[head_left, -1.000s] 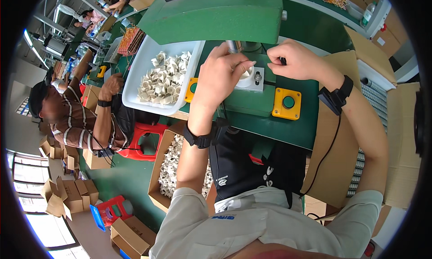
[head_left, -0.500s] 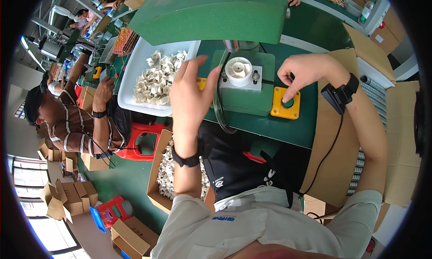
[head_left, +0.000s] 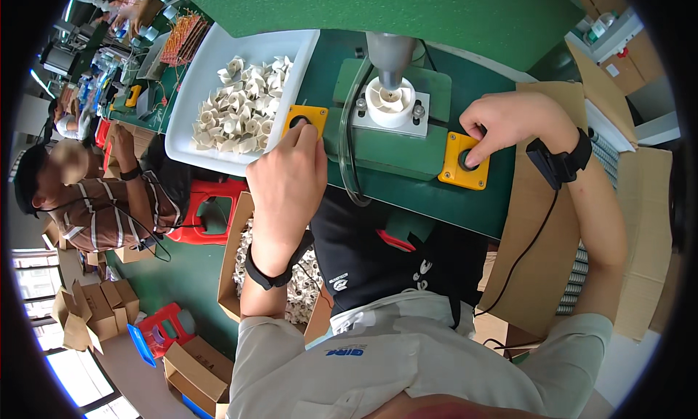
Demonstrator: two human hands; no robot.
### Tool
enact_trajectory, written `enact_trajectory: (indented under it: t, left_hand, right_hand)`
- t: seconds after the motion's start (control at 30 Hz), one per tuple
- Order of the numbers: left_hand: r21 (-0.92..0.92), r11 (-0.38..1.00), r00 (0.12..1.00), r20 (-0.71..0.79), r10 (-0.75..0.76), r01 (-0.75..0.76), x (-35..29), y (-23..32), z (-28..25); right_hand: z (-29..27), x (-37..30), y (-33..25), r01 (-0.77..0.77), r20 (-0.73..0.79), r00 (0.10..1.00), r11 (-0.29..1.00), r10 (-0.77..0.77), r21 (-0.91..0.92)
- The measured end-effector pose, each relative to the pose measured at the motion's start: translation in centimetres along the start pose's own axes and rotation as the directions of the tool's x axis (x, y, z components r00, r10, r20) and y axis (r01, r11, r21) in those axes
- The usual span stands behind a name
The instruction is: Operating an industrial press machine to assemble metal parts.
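My left hand (head_left: 288,182) is on the left yellow button box (head_left: 314,118), its fingers bent together over the dark button. My right hand (head_left: 512,124) rests at the right yellow button box (head_left: 454,173), fingers curled in and the thumb on its round button. Neither hand shows anything held. Between them, a white finned wheel (head_left: 391,97) sits in a round white holder (head_left: 390,118) on a metal plate (head_left: 401,129). The steel ram (head_left: 391,55) of a green press (head_left: 385,8) has its tip down at the middle of the wheel.
A white tray (head_left: 190,106) full of white finned pieces (head_left: 243,106) stands left of the press. Below it is a carton (head_left: 230,273) of similar parts. A clear tube (head_left: 343,153) loops before the press. Cardboard (head_left: 542,222) lies at right; a seated co-worker (head_left: 109,208) is at left.
My left hand has come down onto the left button box, its fingers closing together. The press ram has lowered to the wheel. My right thumb stays on its button. The view has shifted.
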State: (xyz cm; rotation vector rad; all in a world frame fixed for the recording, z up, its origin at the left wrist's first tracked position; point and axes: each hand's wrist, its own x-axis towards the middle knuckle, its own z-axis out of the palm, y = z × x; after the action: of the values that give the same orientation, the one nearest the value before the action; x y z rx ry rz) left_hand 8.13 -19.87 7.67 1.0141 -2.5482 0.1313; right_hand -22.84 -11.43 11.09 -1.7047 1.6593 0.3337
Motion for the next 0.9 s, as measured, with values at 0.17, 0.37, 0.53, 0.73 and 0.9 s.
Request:
enact_trajectory:
  t: [0.17,0.37,0.53,0.73,0.9]
  left_hand:
    - [-0.044,0.998,0.999,-0.001,-0.037,0.037,-0.2,-0.5,0.2]
    - [-0.305,0.947,0.994,-0.008,-0.11,0.103,3.8,2.0,-3.4]
    - [-0.732,0.678,0.98,-0.177,-0.091,-0.07,6.9,4.1,-0.9]
    - [-0.533,0.771,0.937,0.183,-0.298,0.349,-6.6,-2.6,-1.0]
    - [0.083,0.869,0.863,0.1,-0.494,0.488,-17.1,-8.8,-1.2]
  right_hand:
    - [-0.5,0.4,-0.3,-0.034,0.043,0.998,0.999,0.034,-0.013]
    - [-1.1,-1.2,-0.1,0.064,-0.076,0.996,0.958,-0.044,0.281]
    - [-2.9,-1.0,-2.6,0.288,-0.503,0.864,0.837,-0.017,0.465]
    - [-2.3,1.4,-7.6,0.522,-0.722,0.648,0.832,-0.244,0.188]
    - [-1.6,2.2,-9.1,0.731,-0.789,0.564,0.591,-0.244,0.34]
